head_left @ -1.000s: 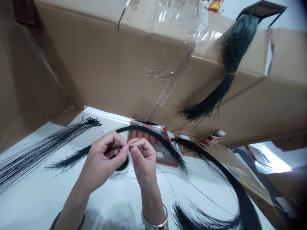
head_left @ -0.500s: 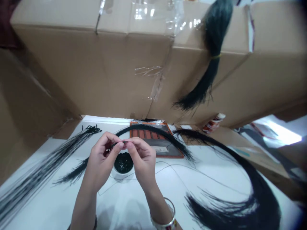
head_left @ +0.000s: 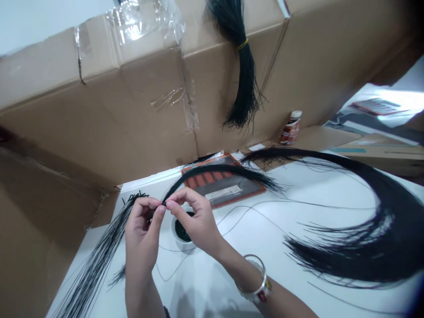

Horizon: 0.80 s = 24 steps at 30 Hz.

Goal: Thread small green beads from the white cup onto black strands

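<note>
My left hand (head_left: 144,229) is closed, thumb and forefinger pinching a small dark piece (head_left: 164,203), perhaps the end of a strand. From the other side my right hand (head_left: 195,216) pinches at the same spot, fingertips almost touching the left ones. Most of the piece is hidden by the fingers. Partly behind the right hand stands a small white bowl (head_left: 173,229) with dark green bits (head_left: 183,230) inside. A curved bundle of black strands (head_left: 212,168) passes just behind the hands. Left of them lies a straighter bundle of dark strands (head_left: 102,251) with knobbly tips.
A large black strand bundle (head_left: 374,260) curves across the right of the white table (head_left: 238,274). Loose thin strands trail nearby. An orange-edged picture board (head_left: 228,194) lies at the back. Behind rises a cardboard wall (head_left: 132,132), with a tied bundle (head_left: 245,75) hanging and a bottle (head_left: 290,128) beside it.
The view has turned and tilted, so the wall and hanging bundle sit further left. Both hands still pinch together; the right forearm now slants in more from the right.
</note>
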Each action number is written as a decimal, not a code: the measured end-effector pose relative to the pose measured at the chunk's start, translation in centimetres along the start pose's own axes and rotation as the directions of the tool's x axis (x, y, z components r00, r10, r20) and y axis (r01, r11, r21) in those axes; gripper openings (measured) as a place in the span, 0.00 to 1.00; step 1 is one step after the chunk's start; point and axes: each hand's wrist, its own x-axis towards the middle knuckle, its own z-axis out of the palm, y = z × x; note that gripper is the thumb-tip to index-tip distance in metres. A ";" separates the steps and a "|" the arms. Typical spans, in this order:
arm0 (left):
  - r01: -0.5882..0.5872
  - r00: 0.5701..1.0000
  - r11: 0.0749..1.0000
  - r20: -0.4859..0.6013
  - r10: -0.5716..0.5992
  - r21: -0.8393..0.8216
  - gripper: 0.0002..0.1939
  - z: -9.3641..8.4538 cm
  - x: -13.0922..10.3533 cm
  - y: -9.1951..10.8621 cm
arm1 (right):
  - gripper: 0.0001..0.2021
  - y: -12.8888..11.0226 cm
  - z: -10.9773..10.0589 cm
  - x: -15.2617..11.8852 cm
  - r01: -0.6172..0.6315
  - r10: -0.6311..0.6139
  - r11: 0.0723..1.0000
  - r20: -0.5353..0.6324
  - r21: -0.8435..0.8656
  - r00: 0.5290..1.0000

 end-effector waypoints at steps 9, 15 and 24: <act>-0.072 0.997 0.997 -0.024 0.073 0.022 0.09 0.7 0.2 0.1 | 0.05 -0.8 -0.8 0.4 0.153 -0.149 0.977 0.036 -0.149 0.988; 0.017 0.998 0.999 0.057 -0.015 -0.032 0.08 0.0 0.2 -0.3 | 0.06 -1.4 -1.9 1.1 0.170 -0.187 0.966 -0.070 -0.194 0.980; 0.066 0.979 0.994 0.197 -0.047 -0.089 0.11 0.1 0.2 -0.4 | 0.05 -1.8 -3.1 1.5 0.127 -0.155 0.971 -0.129 -0.202 0.979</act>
